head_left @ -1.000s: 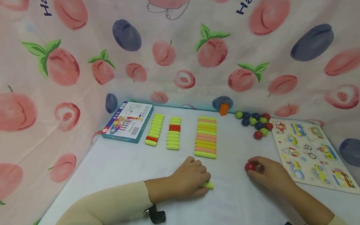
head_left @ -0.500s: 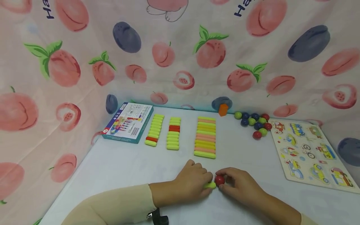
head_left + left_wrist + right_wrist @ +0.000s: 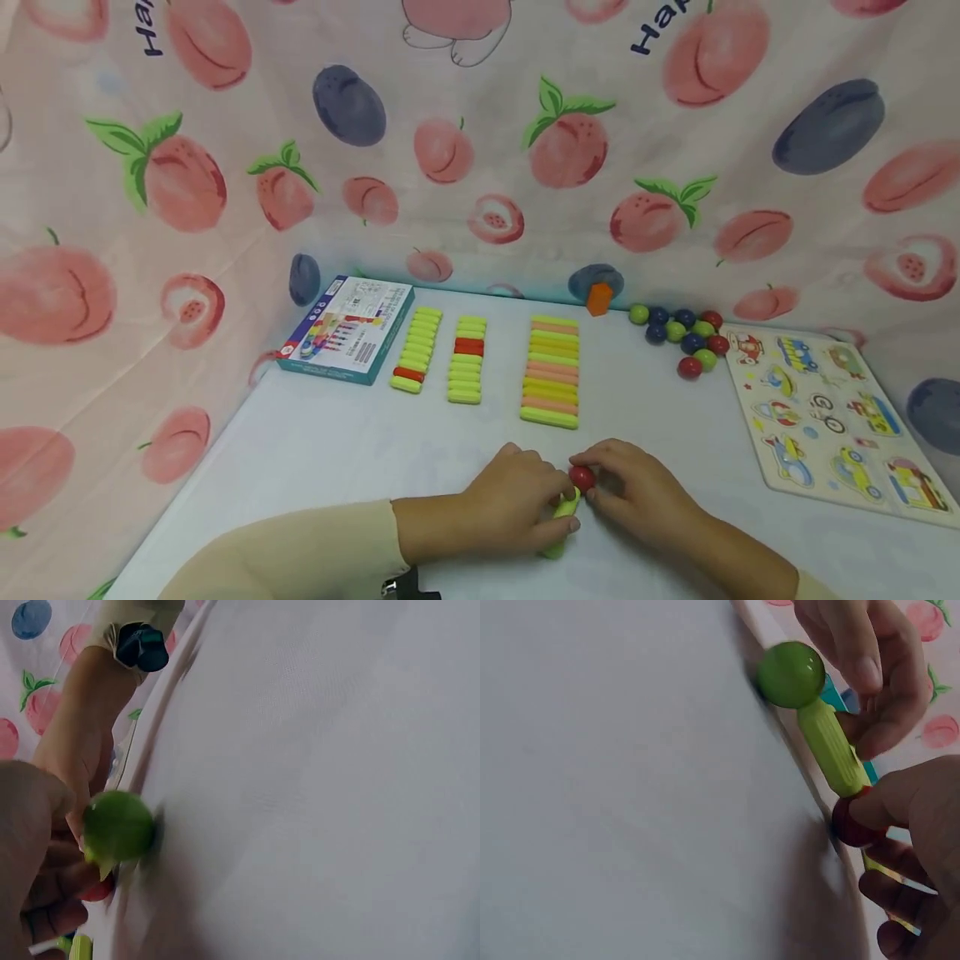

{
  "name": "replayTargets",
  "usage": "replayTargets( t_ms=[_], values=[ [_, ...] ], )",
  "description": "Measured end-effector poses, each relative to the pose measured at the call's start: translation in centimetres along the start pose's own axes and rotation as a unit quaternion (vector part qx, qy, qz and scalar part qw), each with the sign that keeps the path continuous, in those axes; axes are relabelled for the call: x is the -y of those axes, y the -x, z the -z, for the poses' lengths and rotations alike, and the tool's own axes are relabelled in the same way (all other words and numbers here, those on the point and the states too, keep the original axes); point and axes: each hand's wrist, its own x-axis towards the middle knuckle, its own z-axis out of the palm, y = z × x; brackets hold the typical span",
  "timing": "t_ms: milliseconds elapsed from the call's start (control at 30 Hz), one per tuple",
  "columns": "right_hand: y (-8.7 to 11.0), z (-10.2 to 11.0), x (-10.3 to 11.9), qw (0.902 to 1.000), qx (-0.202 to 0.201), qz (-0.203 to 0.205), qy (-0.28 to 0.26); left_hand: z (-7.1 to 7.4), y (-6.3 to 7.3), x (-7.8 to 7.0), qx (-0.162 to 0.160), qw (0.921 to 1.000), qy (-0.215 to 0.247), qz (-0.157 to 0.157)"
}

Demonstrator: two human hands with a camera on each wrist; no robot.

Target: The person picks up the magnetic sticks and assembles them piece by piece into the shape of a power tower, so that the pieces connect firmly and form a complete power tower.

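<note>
My left hand (image 3: 517,504) holds a light green magnetic stick (image 3: 570,506) between thumb and fingers, low in the middle of the head view. A green ball (image 3: 791,675) sits at the stick's near end, plain in both wrist views. Thumb and fingers of my right hand (image 3: 641,483) pinch a red ball (image 3: 581,477) at the stick's other end. In the right wrist view that end meets the red ball, and the three pieces lie in one line close over the white table. Part of the stick is hidden by my left fingers in the head view.
Beyond the hands lie a wide row of sticks (image 3: 550,367) and two narrower rows. A toy box (image 3: 348,325) is at back left. Several coloured balls (image 3: 690,367), an orange block (image 3: 599,298) and a picture puzzle board (image 3: 825,417) are toward the right. Fruit-print cloth rises behind.
My right hand has carried the red ball left to the stick in my left hand. The stick has turned from pointing right to pointing away, its far end now at the red ball.
</note>
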Motion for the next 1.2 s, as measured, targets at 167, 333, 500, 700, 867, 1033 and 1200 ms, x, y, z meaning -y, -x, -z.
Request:
replayTargets(
  t_ms=[167,333,500,700,867,1033,1200],
  values=[
    [-0.7,0.3,-0.9,0.9986,0.025,0.045,-0.01,2.0,0.6,3.0,-0.039,0.9987,-0.032,0.009],
    [-1.0,0.2,-1.5,0.998,0.039,0.048,-0.016,4.5,1.7,8.0,-0.076,0.9774,-0.147,0.131],
    [-0.9,0.1,-1.4,0.997,0.047,0.055,-0.028,5.0,2.6,11.0,-0.06,0.9647,-0.201,0.16],
    [-1.2,0.1,-1.1,0.9961,0.051,0.065,-0.03,4.7,2.2,11.6,-0.052,0.9647,-0.202,0.161],
    [-1.2,0.0,-0.9,0.9963,0.058,0.053,-0.034,3.8,1.7,10.0,-0.03,0.9788,-0.15,0.136],
    [-1.2,-0.3,-0.6,0.9966,0.051,0.054,-0.036,2.3,1.4,6.5,-0.01,0.9979,-0.049,0.041],
    [-1.7,-0.7,-0.2,0.9953,0.042,0.075,-0.044,1.1,1.2,4.0,0.001,0.9997,-0.021,-0.008]
  ],
)
